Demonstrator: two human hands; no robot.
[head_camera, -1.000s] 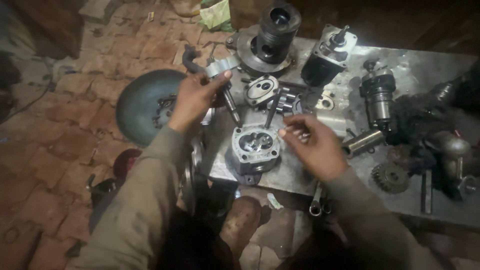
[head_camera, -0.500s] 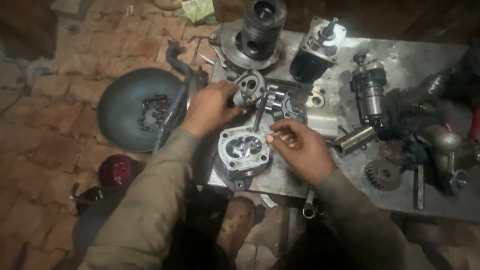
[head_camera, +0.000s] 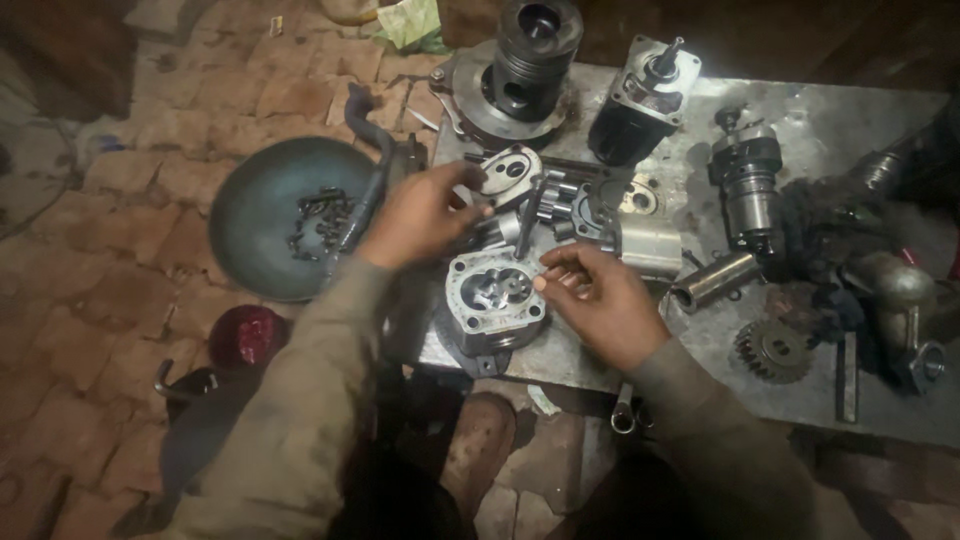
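Two hands are parked over the pump housing at the desk's near-left edge. Since a second ago the left hand has been pulled in from the desk's left edge and is now closed on a small cover plate just above the housing. The right hand's fingers are pinched together beside the housing; whatever's pinched can't be made out, way too dark.

The left hand hides part of the small grey metal cover plate; the dark tangled lump is too blurry to tell.
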